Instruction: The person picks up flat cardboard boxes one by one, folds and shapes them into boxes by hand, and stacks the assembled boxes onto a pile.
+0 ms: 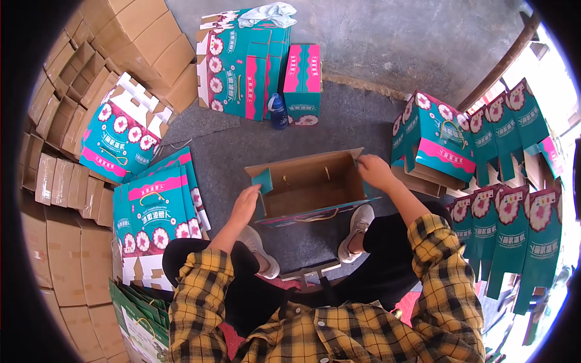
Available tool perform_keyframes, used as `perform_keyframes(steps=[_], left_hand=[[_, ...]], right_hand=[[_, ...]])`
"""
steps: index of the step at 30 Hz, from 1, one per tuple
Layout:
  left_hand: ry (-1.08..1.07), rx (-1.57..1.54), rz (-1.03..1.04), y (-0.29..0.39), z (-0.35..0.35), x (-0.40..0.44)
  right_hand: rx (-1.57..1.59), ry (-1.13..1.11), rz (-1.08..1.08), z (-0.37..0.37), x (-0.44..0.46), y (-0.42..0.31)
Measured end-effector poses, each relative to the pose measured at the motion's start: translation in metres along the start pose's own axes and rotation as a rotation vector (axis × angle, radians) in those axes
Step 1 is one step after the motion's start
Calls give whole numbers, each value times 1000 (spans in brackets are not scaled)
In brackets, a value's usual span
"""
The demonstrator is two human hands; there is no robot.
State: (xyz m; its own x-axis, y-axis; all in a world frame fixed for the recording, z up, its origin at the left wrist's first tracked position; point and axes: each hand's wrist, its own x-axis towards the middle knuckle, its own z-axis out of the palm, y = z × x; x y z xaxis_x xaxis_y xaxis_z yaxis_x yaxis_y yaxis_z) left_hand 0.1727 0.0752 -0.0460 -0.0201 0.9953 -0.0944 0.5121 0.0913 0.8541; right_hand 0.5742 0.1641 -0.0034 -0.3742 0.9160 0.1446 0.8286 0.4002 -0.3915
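Observation:
In the head view, an open-topped cardboard gift box (311, 212) stands on the floor between my feet, its brown inside facing up. Two small bits of cord show on its far inner wall. My left hand (246, 204) is at the box's left end, fingers closed on the edge beside a small teal flap (262, 181) that is folded inward. At the opposite end, my right hand (375, 172) grips the right edge near the far corner. Parts of the fingertips on both sides are hidden by the cardboard.
Flat teal-and-pink box sheets (154, 206) lie to the left, before stacked brown cartons (66, 248). By the wall stand more sheets (233, 72), a closed gift box (302, 85) and a blue bottle (278, 112). Several part-folded boxes (445, 136) crowd the right side.

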Motion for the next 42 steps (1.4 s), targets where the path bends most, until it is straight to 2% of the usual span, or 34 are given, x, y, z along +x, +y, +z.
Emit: perform_keyframes(steps=[1, 3, 5, 6, 8, 10, 11, 13, 15, 17, 19, 22, 24, 26, 28, 30, 32, 33, 35, 36, 38, 42], left_hand=[[-29, 18, -53, 24, -2, 0], [-64, 39, -109, 49, -9, 7], [-318, 218, -229, 58, -8, 16], [-324, 217, -229, 61, -5, 14], [-258, 511, -100, 63, 2, 7], [-253, 528, -105, 56, 8, 8], [-240, 543, -107, 51, 11, 7], [-210, 549, -108, 41, 17, 5], [-164, 556, -103, 33, 16, 8], [-164, 278, -129, 21, 10, 12], [-166, 197, -122, -1, 8, 13], [-186, 69, -145, 5, 3, 8], [-185, 20, -177, 16, -6, 2], [-217, -25, -319, 17, -14, 0], [-168, -16, -334, 10, -23, -2], [-137, 1, -355, 0, -29, -7], [-135, -20, -329, -4, -29, -8], [-143, -17, -330, -5, -29, -9], [-194, 27, -397, 38, -33, -14], [-200, 30, -395, 43, -30, -12], [-212, 94, -180, 46, -24, -10], [-331, 98, -286, 46, -19, 1]], right_hand=[[0, -6, 1, -2, 3, -9], [-197, -215, -174, -9, 11, -33], [-176, -295, -169, -10, 16, -58], [-155, -372, -169, -8, 18, -68], [-168, -372, -124, 5, 18, -65], [-271, -660, 52, 18, 20, -57], [-265, -670, 52, 28, 18, -44], [-169, -420, 101, 41, 16, -8], [-68, -331, 100, 62, 20, 45], [35, -239, 102, 54, 26, 45], [841, -296, 879, 3, 28, 7], [942, -265, 924, -6, 30, 3], [886, -318, 838, -12, 30, -2], [824, -378, 744, -11, 28, 2], [633, -431, 572, -9, 28, 10], [600, -487, 574, -5, 25, 13], [-23, -481, 47, 3, 17, 17], [-19, -482, 54, 8, 13, 19], [-264, -496, 45, 2, 13, -8], [-262, -495, 51, 6, 14, -11], [-417, -355, -122, 13, 17, -15], [-419, -447, -82, 24, 27, -22]])
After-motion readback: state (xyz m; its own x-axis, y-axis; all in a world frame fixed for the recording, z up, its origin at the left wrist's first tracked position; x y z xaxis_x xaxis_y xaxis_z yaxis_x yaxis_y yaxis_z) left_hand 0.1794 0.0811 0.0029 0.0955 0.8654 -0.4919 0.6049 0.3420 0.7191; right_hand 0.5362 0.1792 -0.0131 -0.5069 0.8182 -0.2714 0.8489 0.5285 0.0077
